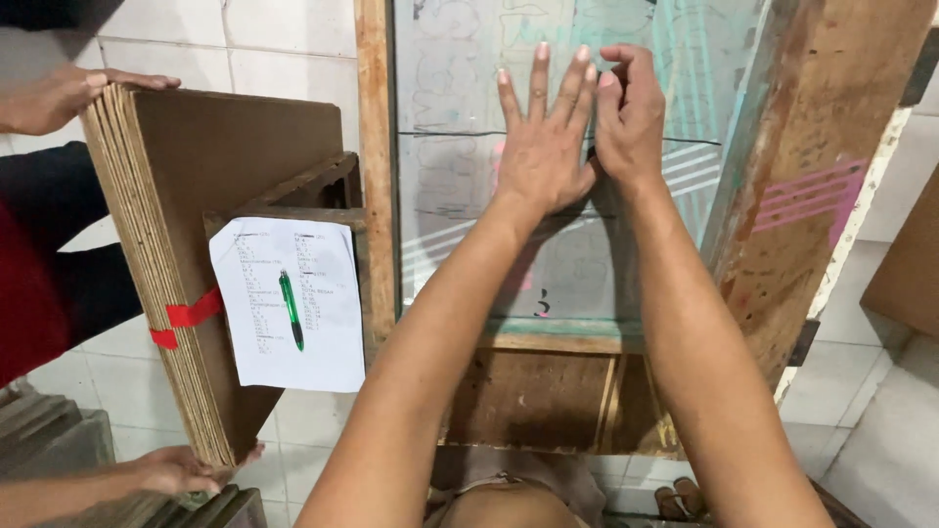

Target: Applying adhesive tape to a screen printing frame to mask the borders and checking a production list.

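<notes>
Glass (460,225) in a wooden frame (376,166) stands almost upright in front of the person, and both hands press on its upper part. At the far left a co-worker's hand (59,96) rests on the top of a stack of cardboard sheets (186,244), and another co-worker's hand (181,471) supports the stack from below. A red tape (191,315) goes around the stack. Just right of it, a white paper sheet (293,303) with printed lines lies on a wooden ledge, and a green pen (290,308) lies on the paper.

On the pane the left hand (543,147) is open, with flat palm and spread fingers touching the glass. Touching its side, the right hand (631,117) is half curled; its fingertips seem to pinch or push something small at the surface, but I cannot tell what it is. Neither hand grips a tool.

Coloured markings and stripes are already on the glass, so I judge the pane is set in its place. The work on its surface seems in the middle, not finished. At the right a worn wooden board (812,176) with pink stripes leans beside the frame.
</notes>
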